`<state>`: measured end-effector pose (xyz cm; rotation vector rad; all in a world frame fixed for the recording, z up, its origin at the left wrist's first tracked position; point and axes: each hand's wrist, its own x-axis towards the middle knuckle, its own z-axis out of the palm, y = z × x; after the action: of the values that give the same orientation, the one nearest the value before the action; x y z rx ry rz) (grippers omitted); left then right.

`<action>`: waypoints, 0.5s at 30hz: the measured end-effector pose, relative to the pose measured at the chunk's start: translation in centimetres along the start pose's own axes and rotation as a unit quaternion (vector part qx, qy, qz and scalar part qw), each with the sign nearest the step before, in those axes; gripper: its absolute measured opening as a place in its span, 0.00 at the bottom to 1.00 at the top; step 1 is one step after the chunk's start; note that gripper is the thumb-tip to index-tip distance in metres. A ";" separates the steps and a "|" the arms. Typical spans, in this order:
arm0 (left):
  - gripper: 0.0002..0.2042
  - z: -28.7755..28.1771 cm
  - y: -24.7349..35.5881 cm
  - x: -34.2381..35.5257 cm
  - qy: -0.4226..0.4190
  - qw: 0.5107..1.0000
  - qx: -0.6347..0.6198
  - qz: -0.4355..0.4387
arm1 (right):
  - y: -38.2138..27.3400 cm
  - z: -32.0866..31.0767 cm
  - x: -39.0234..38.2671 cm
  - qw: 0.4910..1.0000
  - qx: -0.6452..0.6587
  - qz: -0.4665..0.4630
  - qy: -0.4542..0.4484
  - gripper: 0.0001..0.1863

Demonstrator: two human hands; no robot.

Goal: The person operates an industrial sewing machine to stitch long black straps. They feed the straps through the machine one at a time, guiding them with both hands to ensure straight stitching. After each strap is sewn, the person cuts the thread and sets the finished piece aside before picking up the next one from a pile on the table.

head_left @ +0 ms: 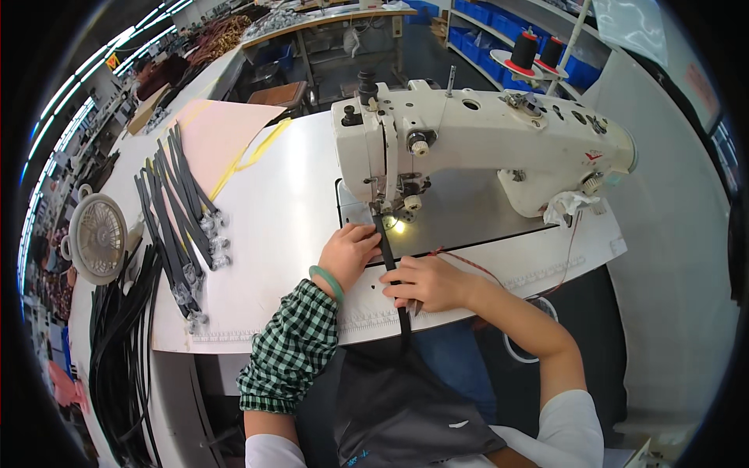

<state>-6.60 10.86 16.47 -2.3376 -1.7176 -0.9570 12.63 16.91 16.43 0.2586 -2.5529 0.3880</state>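
Note:
A narrow black strap (388, 251) runs from under the needle area of a white sewing machine (460, 129) toward me, over the table's front edge and down to my dark apron. My left hand (349, 253), with a green bangle at its wrist, pinches the strap's left side close to the presser foot. Nearer to me, my right hand (425, 281) has its fingers closed over the strap. Below that palm a small pointed thing sticks out; its kind is unclear. The machine's lamp (399, 227) shines beside the needle area.
Several dark straps with clear-wrapped ends (175, 210) lie left on the white table (269, 234). Long black strips (117, 343) hang at its left edge, below a light strainer-like basket (98, 238). A red cord (476, 265) trails right. Thread cones (523, 53) stand behind.

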 end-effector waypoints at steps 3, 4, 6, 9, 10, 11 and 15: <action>0.10 0.1 0.1 -0.2 0.000 1.000 -0.003 -0.009 | -0.3 0.0 0.0 1.000 0.013 -0.001 0.007 0.10; 0.10 0.1 0.1 -0.1 0.002 1.000 -0.005 -0.012 | -0.3 -0.2 0.0 1.000 0.017 0.001 0.003 0.10; 0.10 0.3 -0.2 -0.1 0.009 0.999 -0.042 -0.021 | -0.3 -0.3 -0.1 1.000 0.026 0.004 0.003 0.11; 0.12 0.1 -1.2 0.3 -0.023 0.996 -0.090 -0.015 | -0.2 -0.3 -0.2 0.999 0.048 0.007 0.008 0.11; 0.12 -0.3 -2.0 0.6 -0.036 0.994 -0.099 -0.010 | -0.3 -0.4 -0.2 0.999 0.047 0.007 0.008 0.12; 0.12 -0.6 -3.1 1.4 -0.035 0.995 -0.073 -0.051 | -0.3 -0.6 0.1 0.999 0.038 0.005 0.008 0.12; 0.14 0.6 -8.6 5.2 0.115 0.978 0.030 -0.171 | -0.8 -2.0 1.2 0.994 0.068 0.080 0.013 0.18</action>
<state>-13.06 18.61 16.31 -1.8405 -2.0517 -1.1526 12.80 16.72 18.88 0.0990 -2.5335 0.6236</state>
